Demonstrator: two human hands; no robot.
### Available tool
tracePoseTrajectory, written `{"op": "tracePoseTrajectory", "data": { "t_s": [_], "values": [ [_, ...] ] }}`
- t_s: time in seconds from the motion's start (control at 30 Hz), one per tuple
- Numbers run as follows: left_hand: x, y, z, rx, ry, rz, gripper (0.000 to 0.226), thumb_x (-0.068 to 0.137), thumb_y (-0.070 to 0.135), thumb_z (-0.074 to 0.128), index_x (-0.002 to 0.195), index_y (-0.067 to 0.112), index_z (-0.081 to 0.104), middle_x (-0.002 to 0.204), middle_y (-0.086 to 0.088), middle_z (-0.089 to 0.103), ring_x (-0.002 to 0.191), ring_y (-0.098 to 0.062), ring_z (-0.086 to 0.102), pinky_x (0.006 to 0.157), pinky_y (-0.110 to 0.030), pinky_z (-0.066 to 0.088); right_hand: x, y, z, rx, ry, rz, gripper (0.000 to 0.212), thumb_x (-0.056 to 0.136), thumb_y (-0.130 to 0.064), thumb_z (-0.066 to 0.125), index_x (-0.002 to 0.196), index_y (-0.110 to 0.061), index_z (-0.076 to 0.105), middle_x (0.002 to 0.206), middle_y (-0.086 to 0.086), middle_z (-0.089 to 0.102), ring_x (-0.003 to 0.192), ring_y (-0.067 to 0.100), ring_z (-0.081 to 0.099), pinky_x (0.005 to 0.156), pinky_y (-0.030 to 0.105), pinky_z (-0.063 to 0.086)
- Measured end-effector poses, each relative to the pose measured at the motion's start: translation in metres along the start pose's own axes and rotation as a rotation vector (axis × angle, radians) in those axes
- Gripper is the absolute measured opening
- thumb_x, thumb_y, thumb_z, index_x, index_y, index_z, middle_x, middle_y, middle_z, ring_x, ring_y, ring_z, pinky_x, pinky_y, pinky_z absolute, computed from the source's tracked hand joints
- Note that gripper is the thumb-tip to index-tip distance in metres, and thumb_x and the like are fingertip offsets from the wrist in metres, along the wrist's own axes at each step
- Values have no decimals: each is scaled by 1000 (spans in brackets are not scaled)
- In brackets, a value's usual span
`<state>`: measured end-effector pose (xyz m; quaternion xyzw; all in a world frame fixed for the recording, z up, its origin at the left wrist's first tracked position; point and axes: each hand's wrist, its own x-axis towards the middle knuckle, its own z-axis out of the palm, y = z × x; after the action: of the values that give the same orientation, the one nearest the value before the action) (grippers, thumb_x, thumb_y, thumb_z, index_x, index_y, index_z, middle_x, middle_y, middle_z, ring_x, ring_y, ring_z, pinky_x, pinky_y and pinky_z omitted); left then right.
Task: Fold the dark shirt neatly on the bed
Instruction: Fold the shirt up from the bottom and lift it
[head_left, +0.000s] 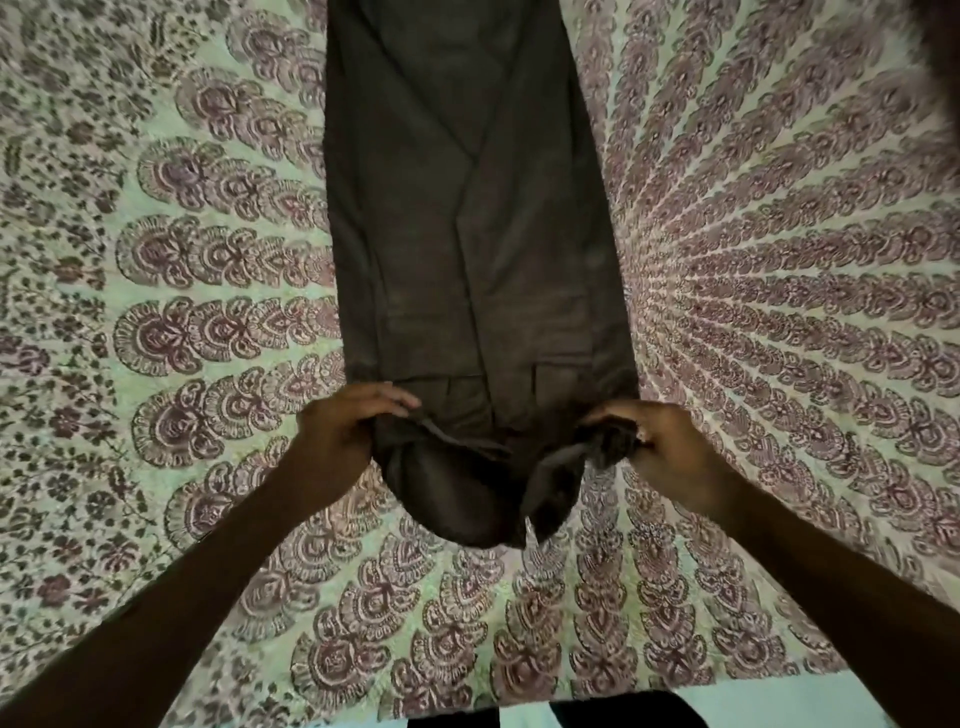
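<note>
The dark shirt (467, 223) lies on the bed as a long narrow strip, its sides folded inward, running from the top edge of the view down toward me. Its near end is lifted off the sheet and sags between my hands, the collar hanging in the middle. My left hand (343, 436) grips the near left corner of the shirt. My right hand (654, 447) grips the near right corner, bunching the cloth there. Both forearms reach in from the bottom corners.
The bed is covered by a patterned sheet (779, 312) with maroon and green mandala motifs, spreading wide on both sides of the shirt. The bed's near edge (571, 696) runs along the bottom, with a pale floor and something dark below it.
</note>
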<state>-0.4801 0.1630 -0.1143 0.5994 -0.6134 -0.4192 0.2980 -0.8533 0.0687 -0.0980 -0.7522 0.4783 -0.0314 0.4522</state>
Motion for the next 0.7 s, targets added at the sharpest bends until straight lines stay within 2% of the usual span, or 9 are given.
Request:
{"op": "tracePoseTrajectory", "data": {
  "t_s": [0.07,0.1,0.13,0.2,0.3,0.4,0.47,0.53,0.7],
  "values": [
    [24,12,-20,-134,26,-125,56,73,1,58,100,47,77,103,31,73,104,12,65,96,-13,48,16,-18,-22,138,46,81,59,86,23,57,102,-31,74,99,-26,74,96,0,70,85,24,59],
    [36,13,-27,-169,40,-196,55,76,2,62,98,50,77,94,29,74,94,14,66,88,-11,50,25,-29,-34,211,73,84,58,89,24,54,97,-30,72,94,-27,73,93,-3,68,80,16,55],
    [49,14,-30,-195,72,-257,52,81,-3,63,102,43,77,86,24,75,85,16,66,80,-9,50,35,-38,-45,278,102,93,52,92,22,51,94,-26,71,90,-25,73,90,-5,68,77,11,53],
    [78,14,-37,-246,188,-363,39,90,-17,55,114,9,71,84,13,73,76,12,65,73,-8,50,64,-51,-62,418,177,110,38,96,15,50,92,-17,70,85,-20,74,84,-7,68,72,8,51],
    [118,1,-46,-316,308,-459,18,97,5,66,109,-6,71,104,-22,73,94,-20,66,86,-35,53,117,-55,-74,511,293,148,23,96,5,62,92,-15,72,82,-14,76,80,-1,70,74,13,52],
    [143,-21,-46,-308,339,-588,18,98,22,68,98,6,75,108,-22,74,102,-33,70,97,-49,53,175,-33,-69,443,335,250,11,95,-5,70,98,-15,75,96,0,75,90,13,70,92,32,53],
    [151,-28,-43,-259,385,-639,19,100,26,66,85,14,73,93,-14,74,95,-32,71,91,-46,56,199,-22,-61,320,313,317,20,92,-13,75,111,-15,76,111,7,76,107,26,70,104,43,52],
    [155,-25,-40,-205,439,-672,28,103,30,59,84,12,68,77,-11,65,79,-26,62,74,-37,50,210,-18,-57,269,347,376,24,90,-16,75,115,-14,75,115,12,75,112,31,68,105,46,52],
    [150,-27,-35,-3,520,-593,34,107,30,49,101,1,67,99,-23,69,93,-38,64,82,-46,51,218,-21,-67,359,446,308,8,97,-9,66,99,-15,68,99,5,71,100,23,66,98,35,53]
  ]
}}
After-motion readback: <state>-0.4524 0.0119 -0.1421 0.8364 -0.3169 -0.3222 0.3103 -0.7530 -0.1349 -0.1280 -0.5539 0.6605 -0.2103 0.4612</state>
